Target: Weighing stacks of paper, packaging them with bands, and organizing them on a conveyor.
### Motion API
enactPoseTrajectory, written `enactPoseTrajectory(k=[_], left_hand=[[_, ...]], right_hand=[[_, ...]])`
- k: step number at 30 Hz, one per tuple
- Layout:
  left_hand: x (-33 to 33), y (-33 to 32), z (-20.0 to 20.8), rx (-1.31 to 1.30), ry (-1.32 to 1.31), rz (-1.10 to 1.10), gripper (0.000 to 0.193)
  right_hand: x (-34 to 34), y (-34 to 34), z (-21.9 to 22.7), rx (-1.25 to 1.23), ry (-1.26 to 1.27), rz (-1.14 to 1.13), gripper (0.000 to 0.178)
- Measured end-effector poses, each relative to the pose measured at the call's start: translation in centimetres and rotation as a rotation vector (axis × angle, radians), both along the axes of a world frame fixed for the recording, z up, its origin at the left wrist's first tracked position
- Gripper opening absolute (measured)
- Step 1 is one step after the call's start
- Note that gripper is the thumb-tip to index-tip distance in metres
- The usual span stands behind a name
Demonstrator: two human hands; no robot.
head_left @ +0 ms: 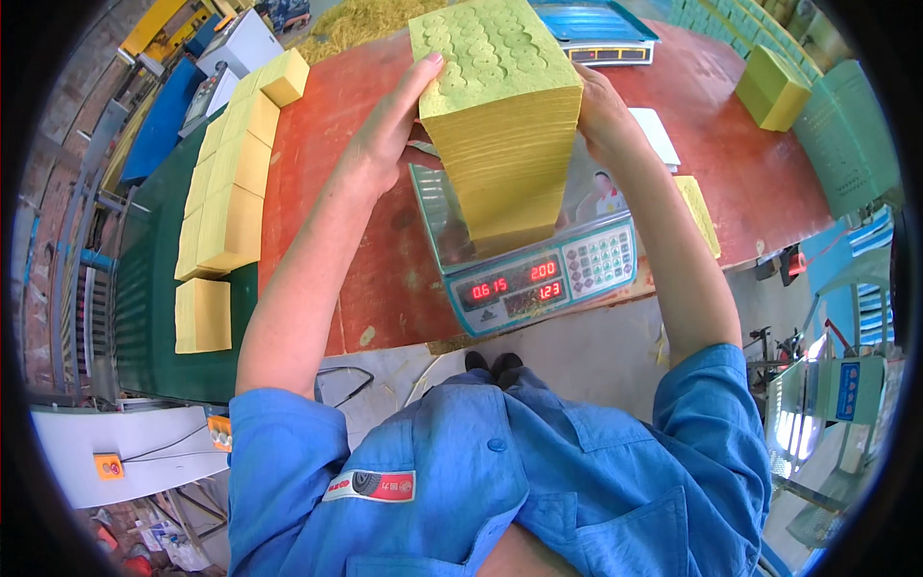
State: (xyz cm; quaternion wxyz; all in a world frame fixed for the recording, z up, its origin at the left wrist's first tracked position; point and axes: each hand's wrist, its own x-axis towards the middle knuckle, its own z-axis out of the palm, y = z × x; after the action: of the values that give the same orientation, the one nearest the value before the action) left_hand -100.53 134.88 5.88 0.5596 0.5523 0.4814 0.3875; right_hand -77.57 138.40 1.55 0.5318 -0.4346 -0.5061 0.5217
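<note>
A tall stack of yellow paper sheets (510, 154) stands upright over the pan of a digital scale (529, 288). Rows of punched, curved marks cover its top sheet. My left hand (386, 125) grips the left side, its thumb at the top edge. On the opposite side my right hand (608, 111) presses against the stack, most of its fingers hidden behind the paper. The scale has a lit red display and a keypad facing me. Whether the bottom of the stack rests fully on the pan, I cannot tell.
Yellow paper blocks (226, 183) line a green conveyor belt (144, 279) at the left. A second blue scale (601, 38) is at the back of the red table (317, 202). Another yellow block (772, 88) sits far right, and a flat yellow piece (697, 213) lies beside my right forearm.
</note>
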Motion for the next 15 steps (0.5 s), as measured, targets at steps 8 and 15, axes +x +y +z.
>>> enactPoseTrajectory(k=[8,15], left_hand=[[-1.2,1.4,-1.6,0.091,0.172,0.048,0.078],[1.9,0.9,-5.4,0.045,-0.200,0.279,0.083]], right_hand=[[0.1,0.5,-1.2,0.117,-0.138,-0.038,0.045],[0.1,1.9,-5.8,-0.066,0.224,-0.017,0.058]])
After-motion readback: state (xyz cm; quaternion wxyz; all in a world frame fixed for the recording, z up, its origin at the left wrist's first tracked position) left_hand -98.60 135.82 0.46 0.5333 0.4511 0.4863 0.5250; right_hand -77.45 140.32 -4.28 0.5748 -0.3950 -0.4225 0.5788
